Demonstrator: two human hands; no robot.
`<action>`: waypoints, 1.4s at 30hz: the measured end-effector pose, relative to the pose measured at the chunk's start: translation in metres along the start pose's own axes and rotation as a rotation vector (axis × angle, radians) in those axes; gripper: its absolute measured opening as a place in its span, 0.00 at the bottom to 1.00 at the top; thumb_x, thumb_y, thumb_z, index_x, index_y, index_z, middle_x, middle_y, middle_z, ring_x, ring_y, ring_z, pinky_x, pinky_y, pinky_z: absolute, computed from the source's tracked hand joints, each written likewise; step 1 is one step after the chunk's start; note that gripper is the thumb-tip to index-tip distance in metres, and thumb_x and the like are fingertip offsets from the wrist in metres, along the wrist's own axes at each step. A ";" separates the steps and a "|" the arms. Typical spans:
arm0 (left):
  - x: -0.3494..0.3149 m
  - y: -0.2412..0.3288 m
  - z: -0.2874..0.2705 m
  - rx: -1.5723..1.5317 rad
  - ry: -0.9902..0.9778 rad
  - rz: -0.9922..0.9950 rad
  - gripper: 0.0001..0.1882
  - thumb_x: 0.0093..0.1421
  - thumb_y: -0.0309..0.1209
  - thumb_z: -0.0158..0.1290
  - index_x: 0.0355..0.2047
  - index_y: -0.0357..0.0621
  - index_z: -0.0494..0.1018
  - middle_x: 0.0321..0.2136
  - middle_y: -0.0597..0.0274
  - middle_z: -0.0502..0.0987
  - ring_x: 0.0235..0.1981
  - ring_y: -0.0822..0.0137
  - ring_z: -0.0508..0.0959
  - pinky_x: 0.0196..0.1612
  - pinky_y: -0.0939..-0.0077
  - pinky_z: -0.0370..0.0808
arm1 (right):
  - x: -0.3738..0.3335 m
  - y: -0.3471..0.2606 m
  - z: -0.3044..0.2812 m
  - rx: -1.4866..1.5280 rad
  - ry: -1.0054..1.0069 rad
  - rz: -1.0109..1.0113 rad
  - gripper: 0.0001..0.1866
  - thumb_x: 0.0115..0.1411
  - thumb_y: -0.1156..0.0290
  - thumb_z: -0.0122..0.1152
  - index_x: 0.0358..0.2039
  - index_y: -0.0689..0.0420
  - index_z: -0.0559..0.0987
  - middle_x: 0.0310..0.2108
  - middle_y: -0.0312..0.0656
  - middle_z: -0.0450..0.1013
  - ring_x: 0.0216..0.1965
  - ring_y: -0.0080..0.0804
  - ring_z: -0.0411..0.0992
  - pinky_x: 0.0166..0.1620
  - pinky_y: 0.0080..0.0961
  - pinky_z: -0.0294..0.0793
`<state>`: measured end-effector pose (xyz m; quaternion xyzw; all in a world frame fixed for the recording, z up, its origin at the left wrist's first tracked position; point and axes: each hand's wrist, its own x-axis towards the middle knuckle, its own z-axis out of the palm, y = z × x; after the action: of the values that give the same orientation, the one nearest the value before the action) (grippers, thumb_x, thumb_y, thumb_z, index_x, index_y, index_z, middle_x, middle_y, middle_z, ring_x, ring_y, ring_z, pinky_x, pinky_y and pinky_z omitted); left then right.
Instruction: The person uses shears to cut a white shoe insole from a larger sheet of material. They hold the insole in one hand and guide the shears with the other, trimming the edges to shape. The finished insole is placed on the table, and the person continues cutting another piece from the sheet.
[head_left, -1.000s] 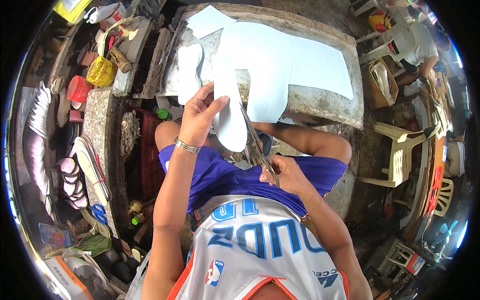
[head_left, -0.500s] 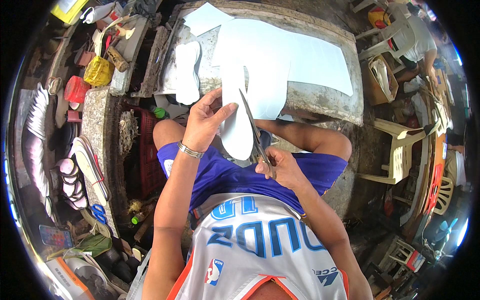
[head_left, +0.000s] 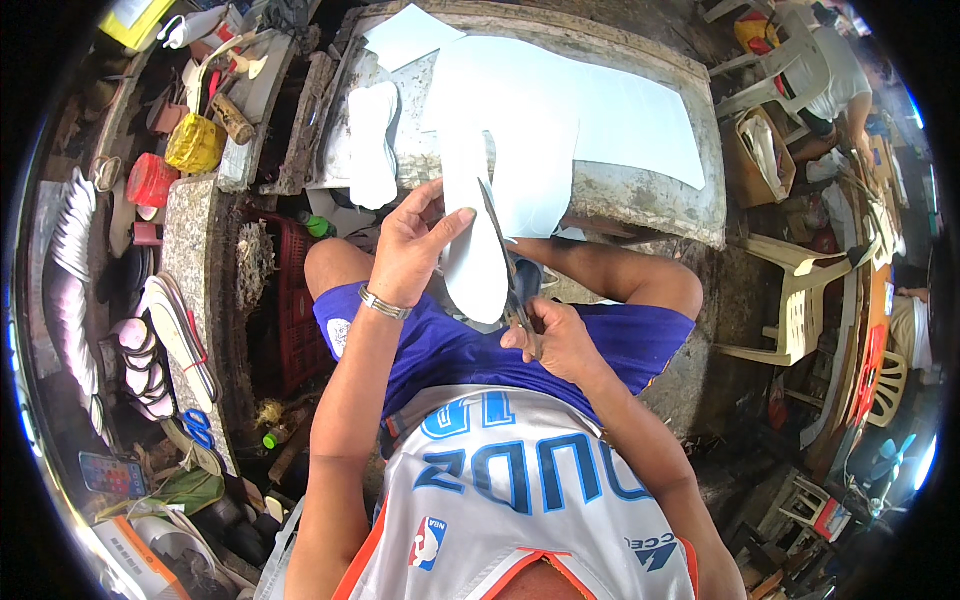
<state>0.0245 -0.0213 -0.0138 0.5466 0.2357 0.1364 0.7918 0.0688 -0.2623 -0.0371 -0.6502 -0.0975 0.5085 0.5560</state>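
Note:
My left hand (head_left: 415,245) is closed on a white sheet (head_left: 510,100), thumb on top, at a sole-shaped piece (head_left: 477,275) that hangs over my lap, its upper end still joined to the sheet. In my right hand (head_left: 560,338) is a pair of large scissors (head_left: 505,250), blades pointing away from me along the right edge of that piece. The sheet spreads back over a worn table (head_left: 640,215). A stack of white cut soles (head_left: 373,145) lies on the table left of the sheet.
Another white offcut (head_left: 410,38) lies at the table's far left. Left of me stand a red crate (head_left: 290,310) and a bench with sandals (head_left: 182,335) and blue-handled scissors (head_left: 198,428). A cream plastic chair (head_left: 795,300) is at the right; a person (head_left: 835,85) sits beyond it.
My right hand has moved slightly left and toward me, and the scissor blades look closer together along the piece's edge. My left hand keeps its hold, nearly unmoved.

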 end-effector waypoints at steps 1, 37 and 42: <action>-0.001 -0.001 0.001 -0.014 0.001 0.011 0.26 0.64 0.25 0.65 0.61 0.36 0.73 0.48 0.61 0.82 0.50 0.73 0.79 0.54 0.76 0.77 | 0.000 -0.001 0.002 -0.015 0.002 -0.021 0.24 0.52 0.55 0.83 0.34 0.61 0.81 0.24 0.33 0.74 0.22 0.19 0.69 0.25 0.21 0.69; -0.031 -0.022 0.019 0.092 0.146 0.157 0.22 0.64 0.22 0.64 0.59 0.37 0.78 0.55 0.60 0.81 0.49 0.74 0.81 0.54 0.78 0.79 | 0.003 0.007 0.009 0.161 -0.038 -0.070 0.29 0.53 0.50 0.83 0.43 0.61 0.81 0.29 0.30 0.73 0.27 0.17 0.66 0.29 0.19 0.67; -0.032 -0.025 0.020 0.077 0.161 0.123 0.23 0.64 0.21 0.64 0.59 0.37 0.77 0.54 0.61 0.81 0.48 0.75 0.80 0.53 0.78 0.79 | 0.006 0.012 0.014 0.220 0.000 -0.067 0.25 0.52 0.54 0.83 0.39 0.60 0.81 0.28 0.30 0.73 0.26 0.18 0.66 0.28 0.19 0.67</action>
<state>0.0069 -0.0616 -0.0238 0.5773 0.2695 0.2190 0.7390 0.0550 -0.2541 -0.0484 -0.5815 -0.0630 0.4973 0.6408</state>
